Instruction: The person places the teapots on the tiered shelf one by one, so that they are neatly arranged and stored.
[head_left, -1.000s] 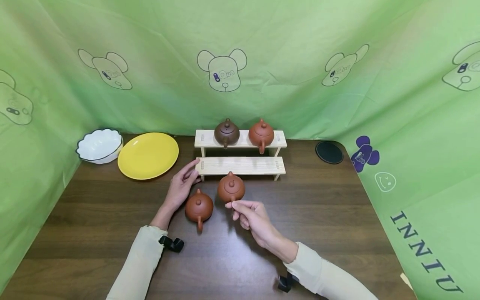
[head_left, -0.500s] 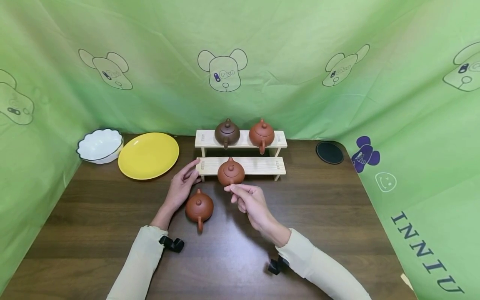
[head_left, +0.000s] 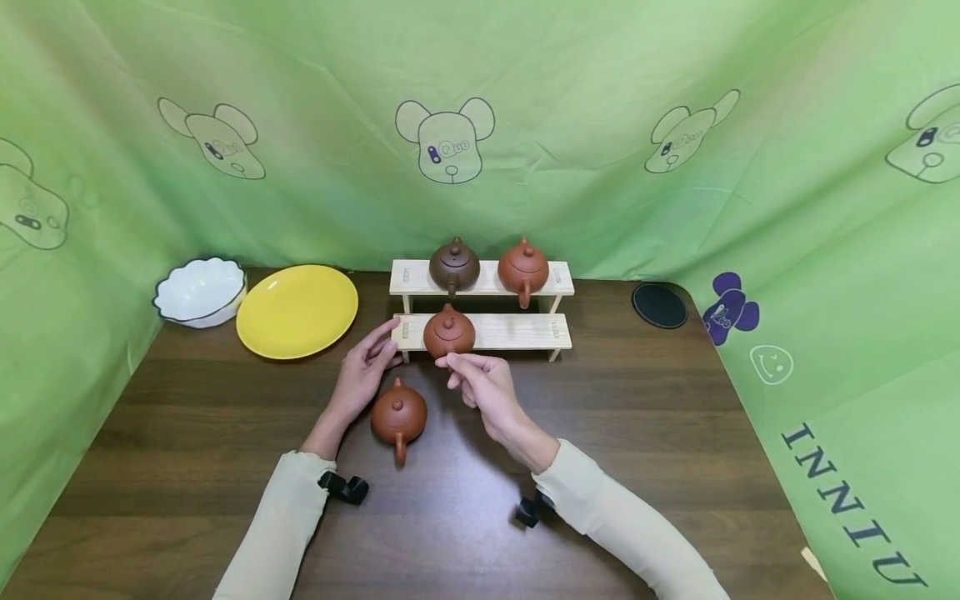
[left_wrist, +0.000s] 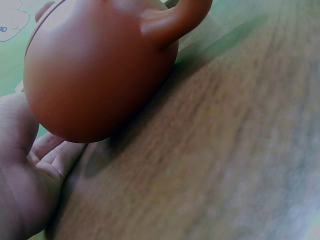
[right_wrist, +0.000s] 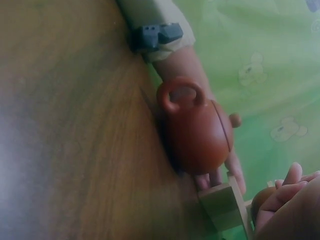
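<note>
My right hand (head_left: 491, 396) pinches the handle of a reddish-brown clay teapot (head_left: 448, 333), spout pointing away, at the lower step of a pale wooden two-step stand (head_left: 521, 332). Whether its base touches the board I cannot tell. At that step's left end my left hand (head_left: 357, 379) holds the board's edge, with fingers above and below it in the right wrist view. A second reddish-brown teapot (head_left: 398, 414) stands on the table beside my left hand, its handle toward me; this teapot (left_wrist: 100, 75) fills much of the left wrist view.
On the upper step sit a dark brown teapot (head_left: 454, 267) and an orange-brown teapot (head_left: 523, 268). A yellow plate (head_left: 297, 312) and a white scalloped bowl (head_left: 199, 292) stand at the left back. A black round coaster (head_left: 659, 306) lies at right; green cloth (head_left: 570, 167) surrounds the table.
My right hand has carried its teapot from in front of the stand up and forward to the lower step, then slightly left. The left hand and the other teapots have stayed put.
</note>
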